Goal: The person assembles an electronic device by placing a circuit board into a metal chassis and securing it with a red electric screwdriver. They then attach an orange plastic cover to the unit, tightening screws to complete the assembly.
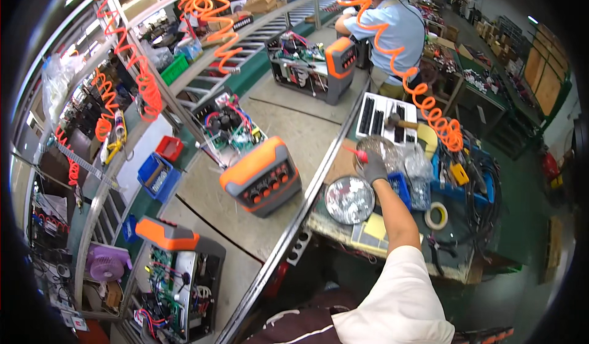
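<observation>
From head height, a fisheye looks down.

My right arm (398,221) stretches forward from the lower edge, the elbow only slightly bent. A loose, pale sleeve (396,301) covers my upper arm; the forearm is bare up to the wrist. My right hand (373,169) wears a grey glove, back upward, fingers curled in a grip and angled leftward.

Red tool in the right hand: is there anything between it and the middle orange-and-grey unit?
Yes: a long metal rail runs between the red tool in the right hand and the orange-and-grey unit. Nothing upright is visible in that gap; the rail's height is hard to judge here.
</observation>
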{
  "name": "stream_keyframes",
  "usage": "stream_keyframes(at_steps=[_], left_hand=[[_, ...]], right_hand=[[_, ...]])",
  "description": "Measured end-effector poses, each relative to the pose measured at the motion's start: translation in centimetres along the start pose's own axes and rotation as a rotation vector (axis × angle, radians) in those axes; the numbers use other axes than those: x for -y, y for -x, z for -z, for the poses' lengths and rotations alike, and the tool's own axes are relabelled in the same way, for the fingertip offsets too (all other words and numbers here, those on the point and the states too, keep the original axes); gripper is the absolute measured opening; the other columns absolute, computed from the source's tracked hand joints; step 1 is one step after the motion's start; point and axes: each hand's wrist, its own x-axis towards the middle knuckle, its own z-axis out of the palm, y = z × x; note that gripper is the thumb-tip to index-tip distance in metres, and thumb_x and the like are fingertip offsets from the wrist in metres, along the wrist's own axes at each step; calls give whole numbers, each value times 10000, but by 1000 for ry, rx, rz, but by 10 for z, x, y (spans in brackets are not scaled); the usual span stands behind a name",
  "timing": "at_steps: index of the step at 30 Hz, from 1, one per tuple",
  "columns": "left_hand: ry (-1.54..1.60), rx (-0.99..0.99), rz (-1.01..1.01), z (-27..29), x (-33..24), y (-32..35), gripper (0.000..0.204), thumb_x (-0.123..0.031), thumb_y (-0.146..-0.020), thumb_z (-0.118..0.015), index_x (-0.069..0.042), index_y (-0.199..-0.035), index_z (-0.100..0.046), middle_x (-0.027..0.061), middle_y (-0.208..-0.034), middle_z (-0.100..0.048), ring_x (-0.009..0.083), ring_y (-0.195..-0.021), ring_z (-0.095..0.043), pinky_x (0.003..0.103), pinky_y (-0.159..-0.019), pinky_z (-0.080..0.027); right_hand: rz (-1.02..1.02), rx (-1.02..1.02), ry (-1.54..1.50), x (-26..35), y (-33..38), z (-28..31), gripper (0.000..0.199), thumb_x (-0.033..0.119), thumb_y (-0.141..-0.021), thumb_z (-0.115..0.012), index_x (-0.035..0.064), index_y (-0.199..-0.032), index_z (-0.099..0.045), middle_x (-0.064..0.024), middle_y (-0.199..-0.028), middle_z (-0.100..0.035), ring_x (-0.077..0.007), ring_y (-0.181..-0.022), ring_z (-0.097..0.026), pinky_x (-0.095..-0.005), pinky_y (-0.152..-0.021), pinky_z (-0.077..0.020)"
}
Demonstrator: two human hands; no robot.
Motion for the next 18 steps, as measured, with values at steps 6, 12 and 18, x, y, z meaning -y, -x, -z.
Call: stream_keyframes(at_steps=[6, 12, 18], left_hand=[[-107, 11, 65, 7, -36, -12, 529, -414, -937, -523, -12, -1282, -525, 169, -1207, -532, 299, -1096, -550, 400, -949, -435], [-67, 7, 47, -25, -52, -29, 526, -439, -935, -523, -30, -1266, -528, 146, -1151, -549, 274, -1061, -565, 387, -919, -451], [-24, -71, 47, -29, -51, -18, 524, -464, -932, -523, -48, -1250, -531, 123, -1095, -565, 248, -1025, -581, 374, -888, -467]], right_hand=[[-160, 203, 321, 12, -25, -13, 292, 210, -820, -615, 90, -1086, -616, -155, -1094, -643, -346, -1068, -604, -468, -924, -471], [-416, -31, -61, 2, -17, 2, 387, 214, -784, -687, 74, -1130, -587, -181, -1037, -643, -329, -1028, -616, -435, -901, -482], [-414, -150, -1504, 88, 46, 61, 505, 251, -831, -703, 53, -1258, -517, -83, -931, -610, -198, -851, -631, -364, -752, -536]])
